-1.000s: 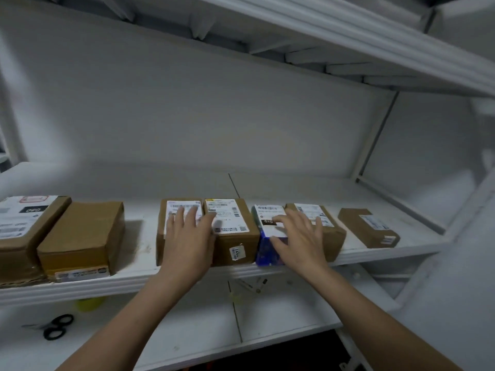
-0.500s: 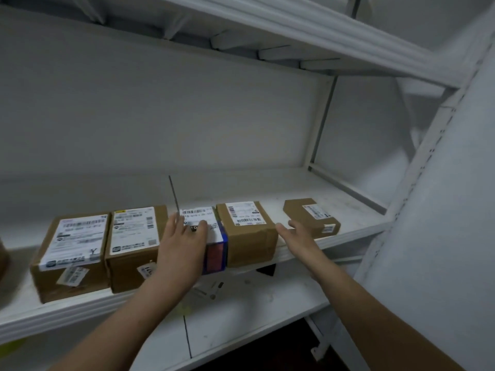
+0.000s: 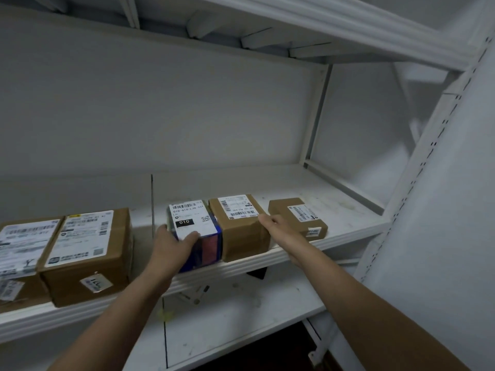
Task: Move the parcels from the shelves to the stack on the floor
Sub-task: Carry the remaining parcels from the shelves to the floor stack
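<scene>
On the white middle shelf (image 3: 348, 231) a blue parcel (image 3: 206, 236) with a white label stands beside a brown cardboard parcel (image 3: 241, 231). My left hand (image 3: 171, 245) grips the blue parcel's left side, thumb on its label. My right hand (image 3: 278, 226) lies against the brown parcel's right side, fingers fairly straight, in the gap before a flat brown parcel (image 3: 297, 216). Two larger labelled cardboard parcels (image 3: 88, 253) (image 3: 18, 253) sit further left on the same shelf.
A lower shelf (image 3: 241, 317) holds small scattered bits. An upper shelf (image 3: 348, 30) hangs overhead. A white perforated upright (image 3: 428, 183) and a white panel stand at the right. The shelf's back wall is bare.
The view has swung right and closer. My left hand slid from the top of the blue parcel to grip its left side. My right hand moved in against the brown parcel's right side.
</scene>
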